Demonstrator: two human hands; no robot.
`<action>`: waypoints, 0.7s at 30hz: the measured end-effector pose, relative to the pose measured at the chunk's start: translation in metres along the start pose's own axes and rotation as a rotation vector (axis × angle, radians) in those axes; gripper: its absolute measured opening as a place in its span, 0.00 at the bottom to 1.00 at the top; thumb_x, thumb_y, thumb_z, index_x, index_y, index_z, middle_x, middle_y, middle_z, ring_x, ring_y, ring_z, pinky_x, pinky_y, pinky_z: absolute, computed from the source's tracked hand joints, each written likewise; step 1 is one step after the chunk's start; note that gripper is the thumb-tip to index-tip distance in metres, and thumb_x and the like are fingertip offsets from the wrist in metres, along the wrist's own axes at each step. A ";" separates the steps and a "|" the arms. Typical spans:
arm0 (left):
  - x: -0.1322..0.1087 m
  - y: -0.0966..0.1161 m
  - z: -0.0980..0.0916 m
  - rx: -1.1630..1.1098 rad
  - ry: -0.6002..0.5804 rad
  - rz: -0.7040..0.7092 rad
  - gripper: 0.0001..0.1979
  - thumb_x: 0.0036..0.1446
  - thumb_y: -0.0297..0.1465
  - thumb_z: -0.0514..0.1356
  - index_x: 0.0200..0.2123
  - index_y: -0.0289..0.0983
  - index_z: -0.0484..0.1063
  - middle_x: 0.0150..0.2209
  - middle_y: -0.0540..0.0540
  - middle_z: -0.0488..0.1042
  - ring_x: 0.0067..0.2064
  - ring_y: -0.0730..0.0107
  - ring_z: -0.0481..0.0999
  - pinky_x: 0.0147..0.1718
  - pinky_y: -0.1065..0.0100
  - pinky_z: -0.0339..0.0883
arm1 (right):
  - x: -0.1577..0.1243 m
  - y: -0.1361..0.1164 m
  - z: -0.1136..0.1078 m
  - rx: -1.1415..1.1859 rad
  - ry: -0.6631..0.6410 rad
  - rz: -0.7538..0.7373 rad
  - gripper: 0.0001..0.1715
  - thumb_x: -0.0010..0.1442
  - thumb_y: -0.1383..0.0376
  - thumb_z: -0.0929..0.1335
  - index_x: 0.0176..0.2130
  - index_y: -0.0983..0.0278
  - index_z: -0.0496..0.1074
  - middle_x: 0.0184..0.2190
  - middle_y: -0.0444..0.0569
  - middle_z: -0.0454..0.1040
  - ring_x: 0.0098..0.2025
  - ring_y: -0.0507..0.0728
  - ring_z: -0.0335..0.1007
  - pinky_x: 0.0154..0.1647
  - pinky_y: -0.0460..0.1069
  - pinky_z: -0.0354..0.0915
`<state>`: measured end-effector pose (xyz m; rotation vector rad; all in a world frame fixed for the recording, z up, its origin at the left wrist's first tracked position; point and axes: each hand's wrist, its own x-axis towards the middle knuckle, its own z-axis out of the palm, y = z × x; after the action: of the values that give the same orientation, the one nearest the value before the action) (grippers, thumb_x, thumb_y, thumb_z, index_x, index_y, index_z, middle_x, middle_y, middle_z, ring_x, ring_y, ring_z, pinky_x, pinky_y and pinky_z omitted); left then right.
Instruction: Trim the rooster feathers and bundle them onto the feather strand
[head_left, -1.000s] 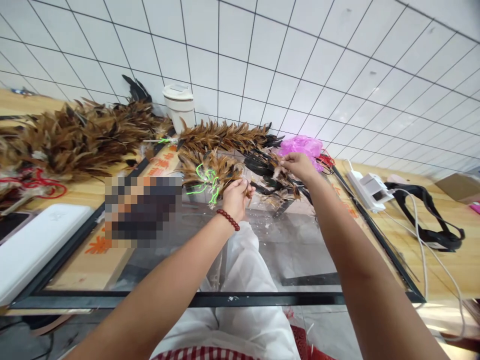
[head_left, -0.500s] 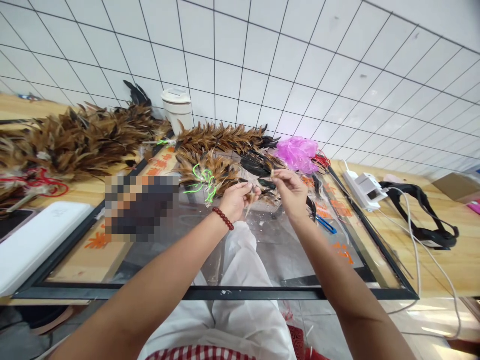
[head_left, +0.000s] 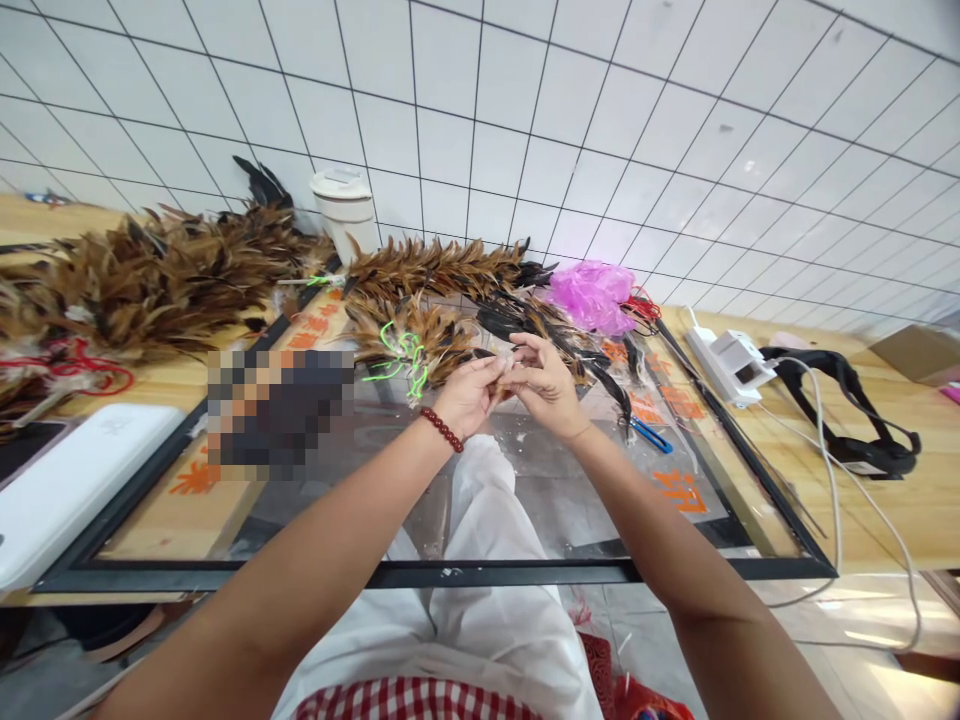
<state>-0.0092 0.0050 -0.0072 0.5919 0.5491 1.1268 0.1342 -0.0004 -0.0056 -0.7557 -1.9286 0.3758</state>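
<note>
My left hand (head_left: 469,392), with a red bead bracelet at the wrist, is closed round the stems of a brown feather bunch (head_left: 409,335) tied with green string. My right hand (head_left: 544,385) is pinched against it, fingertip to fingertip, holding a small feather at the bunch's stem end. Both hands hover over a glass pane in a black frame (head_left: 420,574). Loose dark feathers (head_left: 540,325) lie just beyond my right hand.
Long brown feather strips (head_left: 150,275) lie left and behind, by a white lidded cup (head_left: 345,205). A pink plastic bag (head_left: 592,295), blue-handled scissors (head_left: 651,436), a white power strip (head_left: 731,365), a black strap (head_left: 855,410) and a white box (head_left: 67,490) surround the pane.
My right hand has drawn back from the dark feather pile with a small feather and come left to meet my left hand at the bunch's stems. The left hand has barely moved.
</note>
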 end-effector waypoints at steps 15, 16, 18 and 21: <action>0.001 -0.010 0.003 0.206 0.170 0.223 0.12 0.38 0.32 0.71 0.25 0.31 0.76 0.21 0.48 0.74 0.23 0.79 0.69 0.28 0.72 0.63 | -0.002 -0.003 0.009 0.069 0.179 0.307 0.08 0.58 0.60 0.68 0.34 0.61 0.75 0.32 0.47 0.74 0.35 0.53 0.70 0.36 0.48 0.68; 0.001 -0.010 0.004 0.210 0.173 0.213 0.12 0.38 0.32 0.71 0.26 0.31 0.76 0.21 0.47 0.74 0.24 0.78 0.69 0.29 0.72 0.64 | -0.002 -0.002 0.008 0.065 0.194 0.318 0.08 0.58 0.60 0.68 0.33 0.61 0.74 0.31 0.46 0.74 0.34 0.52 0.70 0.36 0.48 0.67; 0.001 -0.010 0.004 0.223 0.180 0.201 0.12 0.38 0.32 0.71 0.26 0.31 0.76 0.22 0.47 0.74 0.24 0.78 0.70 0.29 0.72 0.64 | -0.002 -0.002 0.007 0.055 0.227 0.327 0.07 0.58 0.61 0.68 0.32 0.62 0.74 0.31 0.46 0.73 0.34 0.52 0.69 0.37 0.48 0.67; 0.001 -0.011 0.002 0.296 0.161 0.208 0.11 0.39 0.32 0.70 0.27 0.32 0.77 0.22 0.48 0.74 0.24 0.78 0.69 0.27 0.73 0.62 | -0.001 -0.001 0.005 0.075 0.260 0.319 0.06 0.58 0.62 0.68 0.32 0.61 0.74 0.31 0.45 0.74 0.34 0.52 0.69 0.38 0.48 0.66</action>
<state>0.0003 0.0021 -0.0133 0.8328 0.8161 1.3076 0.1296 -0.0014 -0.0085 -1.0140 -1.5446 0.5141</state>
